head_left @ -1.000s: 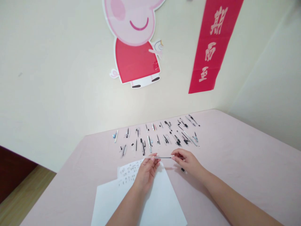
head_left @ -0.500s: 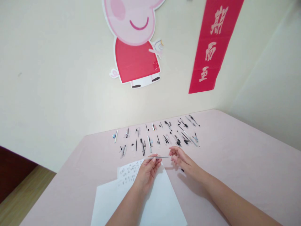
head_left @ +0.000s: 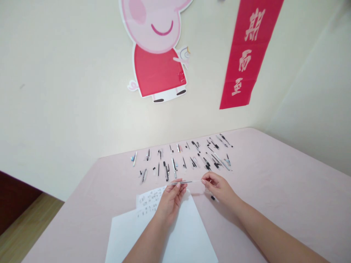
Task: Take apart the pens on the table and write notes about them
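Note:
My left hand (head_left: 172,197) is closed around a slim pen barrel (head_left: 175,183) held level above the paper. From the barrel's right end sticks a thin pen refill (head_left: 189,181), dark near the barrel and see-through further out. The fingertips of my right hand (head_left: 215,184) pinch the refill's far end. How deep the refill sits in the barrel cannot be made out. Below the right hand, a small black pen cap (head_left: 212,197) lies on the pink tabletop (head_left: 246,175). White paper (head_left: 189,233) lies beneath the left forearm, with a handwritten sheet (head_left: 148,199) at its upper edge.
Beyond my hands, several pens (head_left: 166,171), caps and refills lie in two rough rows towards the wall. A pink cartoon pig cutout (head_left: 160,69) and a red banner (head_left: 244,58) with white characters are on the wall. Wooden floor (head_left: 30,223) shows at the lower left.
My right hand's fingers have closed together and shifted slightly right. More of the thin refill now shows between the hands. My left hand stays nearly in place.

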The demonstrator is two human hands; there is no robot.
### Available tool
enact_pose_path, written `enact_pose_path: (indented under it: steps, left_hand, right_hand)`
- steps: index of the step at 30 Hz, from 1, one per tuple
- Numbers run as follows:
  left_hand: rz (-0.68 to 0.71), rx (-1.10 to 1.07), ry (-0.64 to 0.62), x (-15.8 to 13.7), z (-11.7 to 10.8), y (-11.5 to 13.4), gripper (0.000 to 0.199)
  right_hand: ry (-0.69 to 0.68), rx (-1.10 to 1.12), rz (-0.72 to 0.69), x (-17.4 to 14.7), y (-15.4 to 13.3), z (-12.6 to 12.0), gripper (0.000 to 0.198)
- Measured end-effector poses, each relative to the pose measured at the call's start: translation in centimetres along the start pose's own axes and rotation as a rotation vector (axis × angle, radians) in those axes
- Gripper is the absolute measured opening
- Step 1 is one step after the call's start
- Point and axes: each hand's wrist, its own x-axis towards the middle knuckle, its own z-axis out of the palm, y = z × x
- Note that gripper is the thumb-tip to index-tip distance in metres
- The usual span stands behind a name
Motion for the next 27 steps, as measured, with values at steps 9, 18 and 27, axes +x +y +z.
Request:
enact_pose_path:
  steps: [9,18,27]
  left_hand:
    - [-0.023,0.032,-0.05,-0.03,-0.01,-0.29,0.017]
    - [-0.059,0.039,-0.072,-0.45,0.18,-0.02,0.014]
    - [-0.101,0.035,-0.097,-0.45,0.1,0.15,0.01]
  right_hand:
    - [-0.06,0.033,-0.007,-0.09,-0.29,0.13,0.02]
    - [-0.149,0.193,0.091,0.04,-0.42,0.07,0.025]
    - [-0.253,0.225,0.155,0.44,0.3,-0.39,0.038]
